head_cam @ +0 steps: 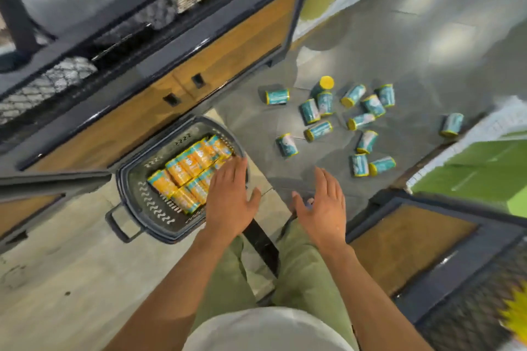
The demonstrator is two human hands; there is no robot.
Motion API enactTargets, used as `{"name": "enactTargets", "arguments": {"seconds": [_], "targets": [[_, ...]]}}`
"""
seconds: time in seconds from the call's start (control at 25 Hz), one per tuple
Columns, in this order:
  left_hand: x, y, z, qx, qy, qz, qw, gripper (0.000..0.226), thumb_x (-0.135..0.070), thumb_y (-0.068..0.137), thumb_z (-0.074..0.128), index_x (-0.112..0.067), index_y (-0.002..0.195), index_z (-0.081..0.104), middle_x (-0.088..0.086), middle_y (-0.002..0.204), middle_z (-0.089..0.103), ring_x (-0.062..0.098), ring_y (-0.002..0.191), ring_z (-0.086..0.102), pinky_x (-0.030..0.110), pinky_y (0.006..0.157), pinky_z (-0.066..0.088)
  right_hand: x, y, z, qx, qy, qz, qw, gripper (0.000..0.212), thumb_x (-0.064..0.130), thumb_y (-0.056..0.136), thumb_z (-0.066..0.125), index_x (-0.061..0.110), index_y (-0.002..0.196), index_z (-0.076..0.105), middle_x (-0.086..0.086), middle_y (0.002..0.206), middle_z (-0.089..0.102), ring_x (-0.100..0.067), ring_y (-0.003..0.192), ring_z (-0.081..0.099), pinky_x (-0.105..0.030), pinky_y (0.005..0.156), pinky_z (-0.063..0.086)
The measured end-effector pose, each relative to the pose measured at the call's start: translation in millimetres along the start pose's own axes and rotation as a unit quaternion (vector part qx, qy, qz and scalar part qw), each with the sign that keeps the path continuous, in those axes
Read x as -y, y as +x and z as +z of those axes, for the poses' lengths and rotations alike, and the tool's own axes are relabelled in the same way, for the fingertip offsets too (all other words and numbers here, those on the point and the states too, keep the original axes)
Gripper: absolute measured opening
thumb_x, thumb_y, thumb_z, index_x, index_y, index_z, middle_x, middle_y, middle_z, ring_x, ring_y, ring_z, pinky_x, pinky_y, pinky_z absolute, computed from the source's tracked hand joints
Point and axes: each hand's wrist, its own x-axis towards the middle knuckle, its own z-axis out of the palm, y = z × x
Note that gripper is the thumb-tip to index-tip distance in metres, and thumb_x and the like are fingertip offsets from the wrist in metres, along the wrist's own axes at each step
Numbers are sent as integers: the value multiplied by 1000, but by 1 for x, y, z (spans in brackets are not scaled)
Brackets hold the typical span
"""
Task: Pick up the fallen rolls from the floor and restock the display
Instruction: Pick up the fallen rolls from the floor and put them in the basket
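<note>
Both hands were wide and empty: the left hand point(228, 196) hung over the right edge of the basket point(155, 208), the right hand point(322, 205) beside it. The teal rolls point(318, 130) lay scattered on the floor point(370, 45) — farther off, to the right.

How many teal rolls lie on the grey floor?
14 rolls: one alone at far right, one alone near the cabinet, twelve scattered between them. Blur could hide another.
</note>
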Motion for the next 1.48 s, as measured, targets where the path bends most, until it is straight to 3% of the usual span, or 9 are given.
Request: {"name": "enactTargets", "arguments": {"seconds": [0.2,0.4,0.64,0.88,1.04,1.24,1.48], "targets": [[-122,5,29,9,22,45,999,71,-43,84,60,-9,145,45,11,139,53,32,130,48,45,108,42,-100,54,-67,-29,39,37,998,84,62,90,45,4,151,42,-15,153,47,-33,144,40,-50,118,35],[-227,40,45,15,31,75,997,69,-41,85,62,-8,144,46,12,138,54,32,125,50,45,103,45,-183,79,-109,-12,54,77,996,80,52,94,61,6,155,36,-15,157,42,-31,148,33,-46,121,28],[-271,129,39,17,46,113,992,69,-40,87,61,-4,144,47,16,134,56,35,122,51,46,100,46,-202,91,-112,26,75,100,992,81,53,96,58,9,158,31,-12,162,35,-30,151,29,-47,122,30],[-235,227,51,69,49,123,989,72,-50,88,50,-5,144,48,15,137,56,36,125,52,46,103,45,-184,166,-95,26,82,160,983,82,58,95,53,10,157,31,-11,161,37,-29,150,31,-45,121,32],[-183,326,94,97,87,150,980,68,-49,85,52,-9,141,51,11,133,58,33,120,54,42,99,44,-181,254,-38,12,108,214,971,81,58,92,52,6,153,39,-14,154,45,-33,144,39,-46,118,36],[-94,468,220,141,143,175,964,67,-38,85,69,-7,141,50,16,131,58,38,120,53,47,101,44,-227,376,118,57,168,300,937,77,52,93,61,2,148,42,-21,148,47,-41,138,41,-48,112,38],[37,620,398,161,178,89,967,82,-37,80,79,-6,147,44,20,141,51,43,125,51,50,104,44,-315,483,334,103,206,354,906,67,41,95,68,-3,140,47,-28,139,52,-42,133,45,-43,109,33]]}}
